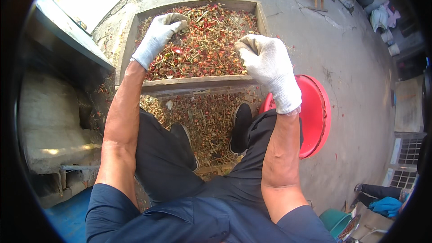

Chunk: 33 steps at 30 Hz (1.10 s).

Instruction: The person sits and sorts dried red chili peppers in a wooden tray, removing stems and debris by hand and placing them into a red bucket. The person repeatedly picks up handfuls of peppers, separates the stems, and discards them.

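Observation:
A shallow wooden frame (199, 81) with a mesh bottom (240, 22) stands before me. In it lies a loose layer of dry stems, caps and red bits (195, 57) that look like chili pepper pieces. My left hand (165, 28), in a whitish knit glove, is over the frame's left part with thumb and fingers drawn together. Near the right side hovers my right hand (265, 55), gloved alike, its fingers curled inward. Whether anything small is pinched in either hand is hidden by the gloves.
More stems and red bits (209, 121) cover the ground between my shoes (241, 128). A red plastic basin (312, 118) stands beside my right leg. A concrete block (54, 121) is at left. Lower right, a person's leg (378, 190) shows near a green tub (334, 221).

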Tool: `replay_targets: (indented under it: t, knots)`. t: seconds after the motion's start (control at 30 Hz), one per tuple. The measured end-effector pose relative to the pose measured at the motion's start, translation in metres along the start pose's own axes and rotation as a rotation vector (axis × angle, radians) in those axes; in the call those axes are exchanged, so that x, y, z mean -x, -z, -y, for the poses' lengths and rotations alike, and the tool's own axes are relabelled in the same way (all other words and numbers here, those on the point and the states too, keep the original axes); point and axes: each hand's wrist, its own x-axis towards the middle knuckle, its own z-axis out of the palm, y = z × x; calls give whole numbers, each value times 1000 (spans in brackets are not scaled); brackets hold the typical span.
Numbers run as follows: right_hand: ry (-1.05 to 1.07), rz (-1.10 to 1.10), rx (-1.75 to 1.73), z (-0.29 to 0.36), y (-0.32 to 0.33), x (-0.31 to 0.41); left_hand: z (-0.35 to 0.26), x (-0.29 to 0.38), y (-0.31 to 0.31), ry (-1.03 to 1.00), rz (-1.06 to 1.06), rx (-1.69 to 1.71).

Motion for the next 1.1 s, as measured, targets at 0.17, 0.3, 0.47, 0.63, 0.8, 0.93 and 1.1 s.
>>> replay_targets:
  t: [0.17,0.3,0.47,0.63,0.8,0.93,1.1]
  knots:
    - [-42,32,-25,1,0,0,-13,5,-5,49,-5,92]
    - [-21,15,-5,0,-1,-1,-32,14,-8,50,27,1]
    - [-31,47,-4,-2,2,-2,-51,37,-16,90,144,-68]
    - [-38,26,33,-5,0,-6,-55,52,-33,-7,224,-178]
    - [23,-6,27,-11,-4,-3,-64,70,-44,122,476,-249]
    - [16,44,40,-14,-2,-5,-75,80,-54,71,707,-390]
    - [7,9,-13,-13,-4,-5,-73,87,-61,82,762,-385]
